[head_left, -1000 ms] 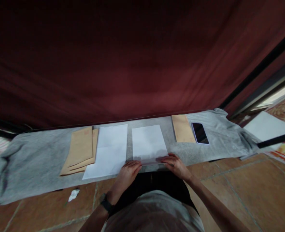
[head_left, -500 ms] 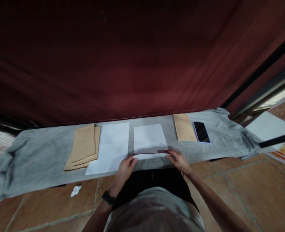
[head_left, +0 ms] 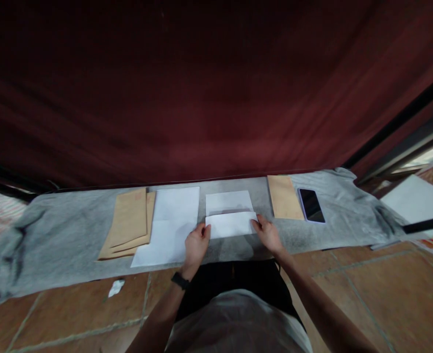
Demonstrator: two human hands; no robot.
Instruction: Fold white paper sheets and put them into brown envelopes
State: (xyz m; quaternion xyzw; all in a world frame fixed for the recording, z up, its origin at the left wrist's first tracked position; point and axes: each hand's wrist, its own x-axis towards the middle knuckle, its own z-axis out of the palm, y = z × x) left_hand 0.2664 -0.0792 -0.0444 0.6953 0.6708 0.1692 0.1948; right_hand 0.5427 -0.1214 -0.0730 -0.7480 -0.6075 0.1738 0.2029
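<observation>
A white sheet of paper [head_left: 228, 202] lies on the grey cloth in front of me, its near part folded up and over as a flap [head_left: 231, 225]. My left hand [head_left: 197, 243] pinches the left end of that flap between thumb and fingers. At the right end, my right hand [head_left: 269, 235] pinches it the same way. Left of the folded paper lies another white sheet [head_left: 172, 215], spread flat with a faint crease across it. My left hand is just beside its right edge.
Several brown envelopes [head_left: 130, 215] overlap at the left, partly on the flat sheet. To the right are one brown envelope [head_left: 284, 197] and a phone [head_left: 312, 206]. Grey cloth [head_left: 65, 240] covers the surface. A dark red curtain [head_left: 216, 98] hangs behind. A white scrap [head_left: 116, 288] lies on the tiled floor.
Both hands have moved forward, away from my body, carrying the paper's near edge over. The flap now lies across the sheet, where before its edge was raised near me.
</observation>
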